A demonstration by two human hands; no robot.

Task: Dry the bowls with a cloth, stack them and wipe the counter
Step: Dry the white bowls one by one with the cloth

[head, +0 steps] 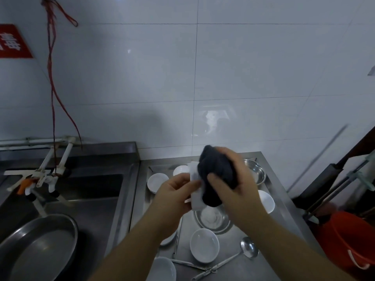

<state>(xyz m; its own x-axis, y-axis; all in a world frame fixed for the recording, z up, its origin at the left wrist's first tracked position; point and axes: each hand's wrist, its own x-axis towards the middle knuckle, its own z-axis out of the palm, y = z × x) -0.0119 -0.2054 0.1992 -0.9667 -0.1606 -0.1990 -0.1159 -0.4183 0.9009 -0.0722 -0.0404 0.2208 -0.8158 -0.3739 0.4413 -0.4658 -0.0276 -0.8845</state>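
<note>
Seen from the head camera, two bare hands meet above a steel counter (272, 179). Left hand (176, 191) grasps a white bowl (195, 191) held on edge, fingers curled around its rim. Right hand (233, 185) clutches a dark cloth (218, 173) pressed into that bowl. On the counter beneath the hands sit more white bowls: one (204, 245) nearest the viewer, one (157, 182) left of the hands, one (266, 200) right of them. A steel bowl (213, 219) lies directly below the hands, another (256, 173) behind them. A ladle (248, 248) rests near the front. Left of the counter is a sink (81, 191) with a metal basin (40, 246); right of it, a red bucket (353, 238).
</note>
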